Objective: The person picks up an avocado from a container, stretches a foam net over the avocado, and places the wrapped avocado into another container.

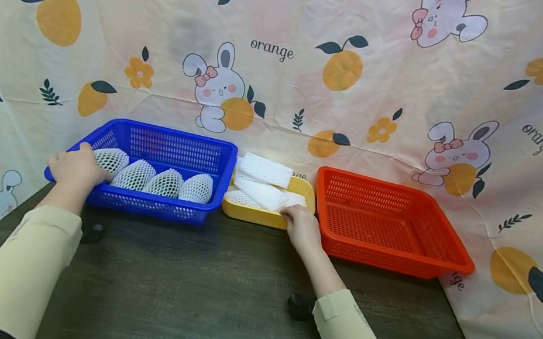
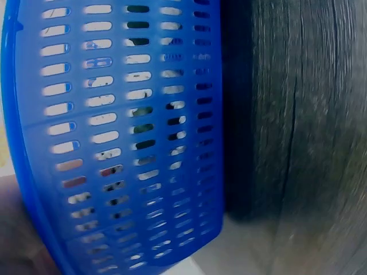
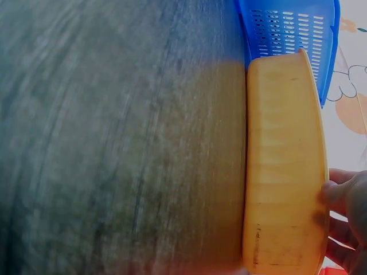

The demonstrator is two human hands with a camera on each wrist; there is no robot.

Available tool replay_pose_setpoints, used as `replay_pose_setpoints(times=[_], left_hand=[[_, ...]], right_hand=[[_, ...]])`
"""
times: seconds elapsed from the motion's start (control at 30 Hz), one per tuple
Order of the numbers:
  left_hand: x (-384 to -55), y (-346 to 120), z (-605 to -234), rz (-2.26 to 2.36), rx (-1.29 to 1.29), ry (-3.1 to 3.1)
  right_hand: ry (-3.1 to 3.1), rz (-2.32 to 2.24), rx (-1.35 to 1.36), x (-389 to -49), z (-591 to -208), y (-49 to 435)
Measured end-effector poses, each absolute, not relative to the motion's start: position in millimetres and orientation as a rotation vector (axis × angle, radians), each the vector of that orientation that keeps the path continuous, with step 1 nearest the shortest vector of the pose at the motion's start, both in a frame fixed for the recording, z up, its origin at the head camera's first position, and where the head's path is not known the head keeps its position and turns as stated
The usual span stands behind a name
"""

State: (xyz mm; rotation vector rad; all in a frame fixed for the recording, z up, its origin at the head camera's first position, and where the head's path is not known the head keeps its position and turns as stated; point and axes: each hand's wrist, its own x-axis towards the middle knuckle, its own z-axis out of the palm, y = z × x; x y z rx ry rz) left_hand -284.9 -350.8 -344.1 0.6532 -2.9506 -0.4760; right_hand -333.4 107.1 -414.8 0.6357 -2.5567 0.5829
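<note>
In the head view my left hand point(image 1: 79, 165) reaches over the left end of the blue basket point(image 1: 153, 209), right beside the leftmost of several dark green, rounded things in white foam net sleeves point(image 1: 165, 182). The rim and wall of the basket point(image 2: 123, 132) hide most of its fingers in the left wrist view, so I cannot tell what they hold. At the front right corner of the yellow tray point(image 1: 251, 214), my right hand point(image 1: 301, 226) pinches the end of a white foam net point(image 1: 293, 199). Its thumb point(image 3: 337, 196) shows at the tray's rim in the right wrist view.
More white foam nets point(image 1: 266, 170) lie piled in the yellow tray. A red basket point(image 1: 391, 256) stands right of it, with its floor showing. Two small black objects point(image 1: 300, 306) lie near my wrists on the dark wooden table point(image 1: 192, 299). A patterned cloth point(image 1: 284, 88) hangs behind.
</note>
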Motion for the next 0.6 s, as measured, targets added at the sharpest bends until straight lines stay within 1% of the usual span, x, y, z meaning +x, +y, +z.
replay_pose_setpoints(times=[0.23, 0.37, 0.6], left_hand=[[-284, -346, -337, -0.117, 0.680, -3.093], [-280, -343, -332, -0.120, 0.701, -3.107], [-276, -343, -324, -0.174, 0.664, -3.140]], right_hand=[[-2.553, 0.586, 0.649, -331, -415, 107], [-2.545, 0.575, 0.658, -330, -415, 107], [-2.582, 0.561, 0.648, -329, -411, 106]])
